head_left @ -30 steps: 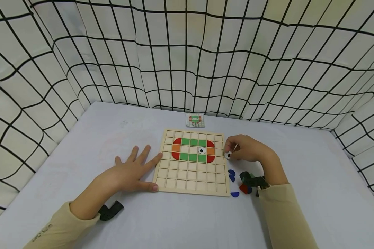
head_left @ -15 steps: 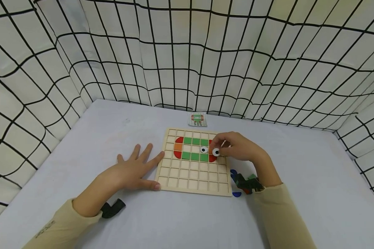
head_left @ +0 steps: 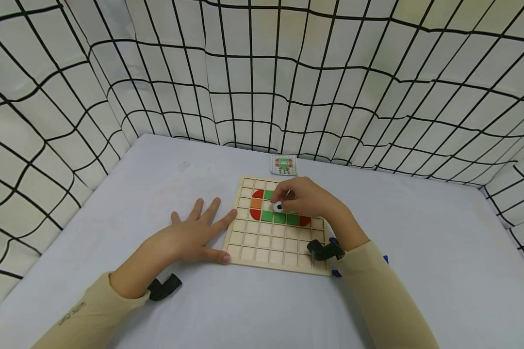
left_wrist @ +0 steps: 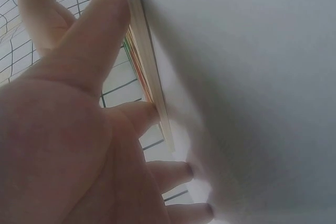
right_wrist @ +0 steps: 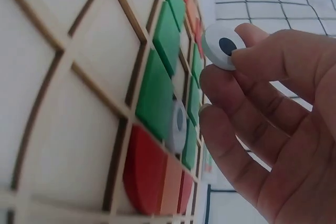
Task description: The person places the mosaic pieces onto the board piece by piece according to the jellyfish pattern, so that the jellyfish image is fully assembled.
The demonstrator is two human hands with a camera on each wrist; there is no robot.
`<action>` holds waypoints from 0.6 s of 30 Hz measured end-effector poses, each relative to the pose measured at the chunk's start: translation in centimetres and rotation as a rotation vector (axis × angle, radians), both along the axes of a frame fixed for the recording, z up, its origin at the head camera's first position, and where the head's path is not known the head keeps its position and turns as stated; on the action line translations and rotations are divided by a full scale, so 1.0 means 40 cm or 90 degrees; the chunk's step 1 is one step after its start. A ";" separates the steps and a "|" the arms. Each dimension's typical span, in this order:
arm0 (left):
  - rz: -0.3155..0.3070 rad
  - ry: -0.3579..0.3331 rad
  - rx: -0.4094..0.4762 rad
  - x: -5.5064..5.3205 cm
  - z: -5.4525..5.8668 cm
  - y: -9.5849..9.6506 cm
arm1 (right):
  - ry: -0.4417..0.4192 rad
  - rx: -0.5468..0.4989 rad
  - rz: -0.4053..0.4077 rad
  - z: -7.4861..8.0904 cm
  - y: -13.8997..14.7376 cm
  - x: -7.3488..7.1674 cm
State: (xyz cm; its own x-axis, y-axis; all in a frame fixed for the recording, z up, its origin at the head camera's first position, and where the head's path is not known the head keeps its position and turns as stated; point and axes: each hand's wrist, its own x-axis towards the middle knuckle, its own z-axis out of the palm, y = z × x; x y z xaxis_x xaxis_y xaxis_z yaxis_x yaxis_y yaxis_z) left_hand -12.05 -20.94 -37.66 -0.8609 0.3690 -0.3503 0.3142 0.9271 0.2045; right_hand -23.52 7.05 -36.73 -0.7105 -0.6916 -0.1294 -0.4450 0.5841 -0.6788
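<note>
My right hand [head_left: 307, 196] pinches a round white eye piece [right_wrist: 223, 46] with a black pupil between thumb and fingers, over the wooden grid board [head_left: 262, 242]. In the right wrist view the piece is held clear of the board. Set in the grid are green squares [right_wrist: 154, 93], red rounded corners [right_wrist: 144, 169] and orange squares [head_left: 256, 203]. Another white eye piece [right_wrist: 178, 124] lies among the green squares. My left hand [head_left: 192, 237] is spread flat, its thumb and a finger touching the board's left edge. The right hand hides part of the pattern in the head view.
A small picture card [head_left: 284, 165] lies behind the board on the white table [head_left: 227, 310]. Blue pieces [head_left: 336, 273] lie right of the board, partly covered by the right forearm. A black net [head_left: 262, 92] hangs before white sheeting at the back.
My right hand has carried the eye piece leftward from beside the board's right edge to over the patterned rows. The left hand stays at the board's edge. The head view has shifted slightly.
</note>
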 end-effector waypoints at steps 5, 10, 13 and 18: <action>0.002 0.002 -0.002 -0.002 -0.005 0.002 | 0.009 0.017 0.010 -0.001 -0.038 -0.009; 0.004 0.001 0.000 -0.002 -0.005 0.002 | 0.041 0.047 0.022 -0.006 -0.066 -0.014; 0.003 0.003 0.002 -0.001 -0.002 0.003 | 0.069 0.076 0.024 -0.008 -0.076 -0.015; 0.002 0.005 0.001 -0.001 -0.001 0.004 | 0.088 0.099 0.020 -0.012 -0.081 -0.017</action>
